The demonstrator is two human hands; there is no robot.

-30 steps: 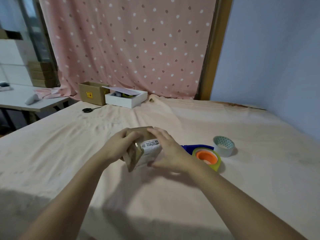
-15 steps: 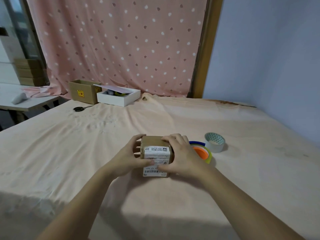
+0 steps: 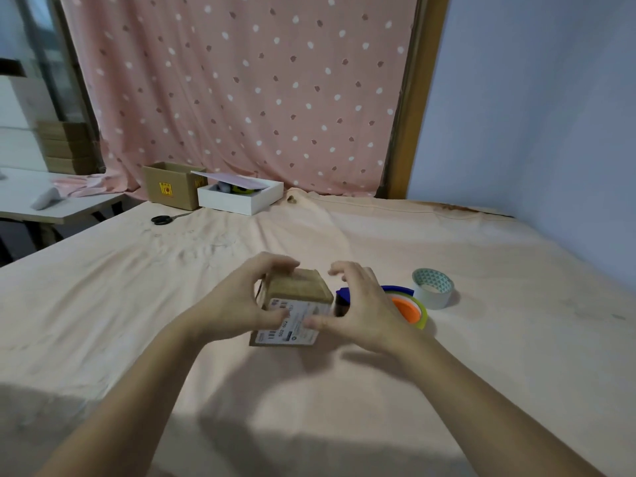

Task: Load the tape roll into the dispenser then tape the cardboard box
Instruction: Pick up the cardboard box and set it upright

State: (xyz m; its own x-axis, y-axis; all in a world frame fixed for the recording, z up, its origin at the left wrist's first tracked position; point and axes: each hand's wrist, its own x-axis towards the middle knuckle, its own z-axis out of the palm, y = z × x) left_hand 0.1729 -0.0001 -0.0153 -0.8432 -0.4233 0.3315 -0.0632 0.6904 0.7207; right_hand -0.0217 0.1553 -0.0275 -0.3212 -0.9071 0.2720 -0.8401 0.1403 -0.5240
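A small brown cardboard box (image 3: 296,287) with a white shipping label on its near face rests on the peach cloth. My left hand (image 3: 237,301) grips its left side, thumb on the label. My right hand (image 3: 361,304) hovers at its right side with fingers spread; only the thumb touches the label. Behind my right hand lies the tape dispenser (image 3: 407,306), blue with an orange and yellow-green hub, partly hidden. A separate tape roll (image 3: 433,288) with a teal triangle pattern lies to the right of the dispenser.
The peach cloth (image 3: 344,390) covers the whole work surface. At the back left stand an open brown carton (image 3: 170,185) and a white box (image 3: 241,197) with its lid ajar. Black scissors (image 3: 165,219) lie near them. A white side table (image 3: 44,204) is at the far left.
The box was turned from tilted to resting flat with its label facing me. My right hand's fingers have since lifted off the box top and spread; my left hand still holds it.
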